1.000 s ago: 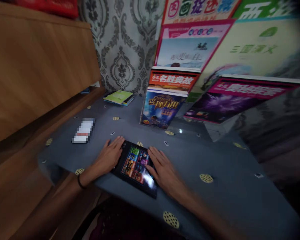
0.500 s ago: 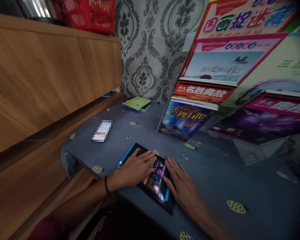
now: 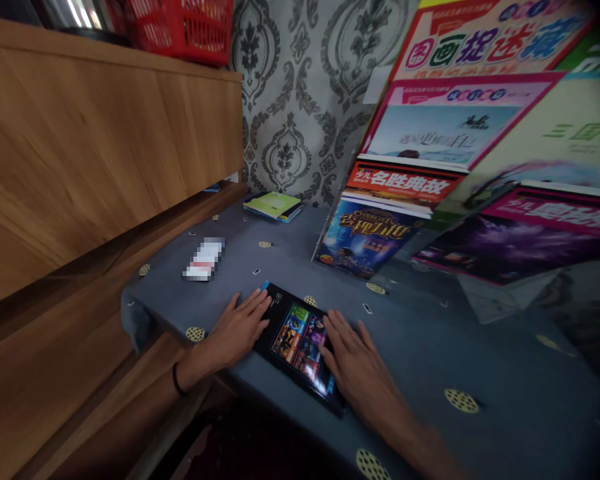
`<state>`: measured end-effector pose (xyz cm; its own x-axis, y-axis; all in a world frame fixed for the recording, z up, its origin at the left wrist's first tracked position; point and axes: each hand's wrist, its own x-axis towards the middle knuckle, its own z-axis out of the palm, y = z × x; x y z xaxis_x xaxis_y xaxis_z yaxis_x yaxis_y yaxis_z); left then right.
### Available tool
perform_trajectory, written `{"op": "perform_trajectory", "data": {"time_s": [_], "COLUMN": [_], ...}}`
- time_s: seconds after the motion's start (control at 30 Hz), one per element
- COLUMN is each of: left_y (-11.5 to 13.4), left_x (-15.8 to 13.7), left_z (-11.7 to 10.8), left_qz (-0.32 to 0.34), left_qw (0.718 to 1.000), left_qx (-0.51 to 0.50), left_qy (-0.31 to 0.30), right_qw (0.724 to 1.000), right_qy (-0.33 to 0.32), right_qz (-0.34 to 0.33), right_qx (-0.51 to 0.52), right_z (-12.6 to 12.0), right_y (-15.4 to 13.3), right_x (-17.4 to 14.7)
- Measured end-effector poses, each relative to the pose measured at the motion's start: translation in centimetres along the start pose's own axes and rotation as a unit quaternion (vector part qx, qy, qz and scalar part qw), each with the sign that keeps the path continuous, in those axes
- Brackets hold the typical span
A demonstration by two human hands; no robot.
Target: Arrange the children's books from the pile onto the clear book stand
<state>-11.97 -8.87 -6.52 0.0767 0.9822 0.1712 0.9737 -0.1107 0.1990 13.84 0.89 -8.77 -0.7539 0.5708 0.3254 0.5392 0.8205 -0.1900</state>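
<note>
A dark book (image 3: pixel 300 347) with a grid of small colour pictures on its cover lies flat near the table's front edge. My left hand (image 3: pixel 237 330) rests on its left end, fingers stretched out over the blue-edged corner. On the opposite side, my right hand (image 3: pixel 355 363) lies along the book's right edge with its fingertips on the cover. Neither hand is wrapped around anything. The left hand hides part of the book's left edge, and the right hand covers some of its right side.
A display rack of books, with a blue-covered book (image 3: pixel 365 237) lowest at left, stands at right. Thin green and yellow booklets (image 3: pixel 273 205) lie by the wall. A blurred-out white item (image 3: pixel 205 259) is at left on the tablecloth (image 3: pixel 170 293). A red basket (image 3: pixel 180 30) tops the wooden cabinet (image 3: pixel 110 140).
My left hand has slid left from the middle of the cover to the book's left end, uncovering more pictures. My right hand stays at the right edge.
</note>
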Motion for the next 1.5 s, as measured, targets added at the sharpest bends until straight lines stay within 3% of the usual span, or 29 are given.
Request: {"op": "perform_trajectory", "data": {"time_s": [0.17,0.27,0.57,0.7,0.8,0.93,1.13,1.37,1.5], "left_y": [-0.1,-0.5,-1.0,-1.3,-1.1,-0.1,0.8,1.6,1.9], "left_x": [-0.1,0.0,0.2,0.2,-0.1,-0.6,0.2,0.3,0.8], "left_z": [0.4,0.7,2.1,2.3,1.8,0.4,-0.7,-0.9,-1.3], "left_qz": [0.006,0.018,0.033,0.043,0.094,0.214,0.262,0.342,0.358], "left_qw": [1.0,0.999,0.997,0.995,0.991,0.976,0.963,0.925,0.918], "left_qx": [0.018,0.018,0.043,0.048,0.042,0.013,0.051,0.165,0.159], "left_qy": [0.006,0.022,0.062,0.082,0.086,0.024,-0.025,0.024,0.061], "right_qw": [0.99,0.985,0.985,0.989,0.991,0.991,0.993,0.991,0.989], "right_qy": [-0.068,-0.087,-0.125,-0.111,-0.092,-0.083,-0.063,-0.067,-0.029], "right_qz": [-0.12,-0.142,-0.089,-0.072,-0.079,-0.095,-0.083,-0.063,-0.029], "right_qx": [0.041,0.05,0.073,0.07,0.062,0.055,0.06,0.099,0.141], "right_z": [-0.2,-0.8,-3.5,-3.8,-3.6,-3.2,-3.4,-4.0,-3.6], "right_y": [-6.8,-8.3,-5.2,-4.6,-4.2,-3.7,-3.5,-3.5,-2.5], "right_x": [1.1,0.7,-4.3,-5.8,-6.0,-5.7,-5.4,-5.6,-5.7]}}
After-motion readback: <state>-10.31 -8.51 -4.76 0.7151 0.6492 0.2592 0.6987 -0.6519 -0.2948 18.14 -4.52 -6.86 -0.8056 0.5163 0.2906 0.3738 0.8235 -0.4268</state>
